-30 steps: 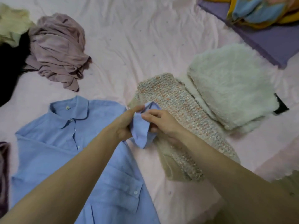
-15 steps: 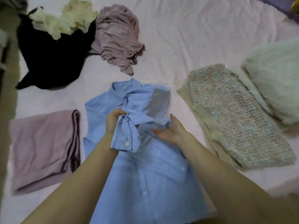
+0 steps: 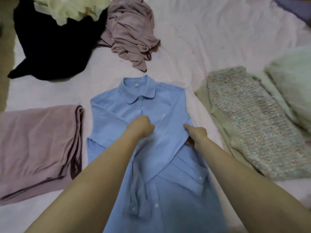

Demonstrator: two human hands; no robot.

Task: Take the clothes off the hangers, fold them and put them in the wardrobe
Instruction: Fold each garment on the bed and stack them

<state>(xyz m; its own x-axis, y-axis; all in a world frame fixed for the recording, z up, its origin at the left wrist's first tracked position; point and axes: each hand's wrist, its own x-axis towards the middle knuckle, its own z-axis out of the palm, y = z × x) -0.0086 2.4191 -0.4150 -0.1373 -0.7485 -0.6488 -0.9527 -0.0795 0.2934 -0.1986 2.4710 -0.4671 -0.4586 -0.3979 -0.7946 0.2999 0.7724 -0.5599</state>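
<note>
Head view: left hand rests curled on the blue shirt; right hand pinches its folded sleeve edge on the shirt's right side.

Blue collared shirt lies flat, front up and buttoned, at centre frame, collar toward the top, both sleeves folded across the body. Folded mauve garment lies at left, just beside the shirt. Crumpled mauve garment, black garment and pale yellow garment lie heaped at upper left. Folded tweed knit and fluffy white garment lie at right, overlapping
</note>
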